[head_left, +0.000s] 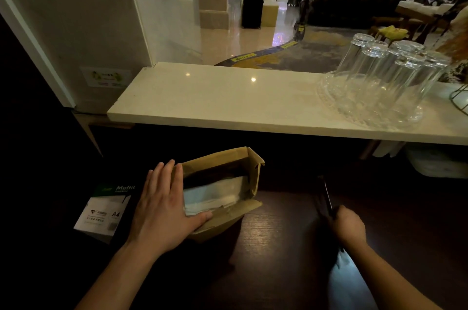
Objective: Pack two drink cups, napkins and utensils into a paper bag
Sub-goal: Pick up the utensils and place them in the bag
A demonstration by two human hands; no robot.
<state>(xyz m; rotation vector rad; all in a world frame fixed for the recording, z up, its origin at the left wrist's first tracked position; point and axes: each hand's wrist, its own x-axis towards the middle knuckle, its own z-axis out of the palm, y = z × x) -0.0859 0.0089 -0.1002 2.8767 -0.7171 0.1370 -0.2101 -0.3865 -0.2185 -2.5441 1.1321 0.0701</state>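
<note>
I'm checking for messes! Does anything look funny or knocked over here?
Nothing is spilled or broken. The paper bag lies tipped on its side on the dark table, steadied by the left hand, with white napkins inside. The glasses stand upside down on a clear tray, which looks deliberate.

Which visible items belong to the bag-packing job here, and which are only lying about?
Job items:
- paper bag, open, steadied by the left hand
- white napkins inside it
- dark utensils gripped by the right hand

Lying about:
- A4 paper pack
- upturned glasses on the marble counter
</note>
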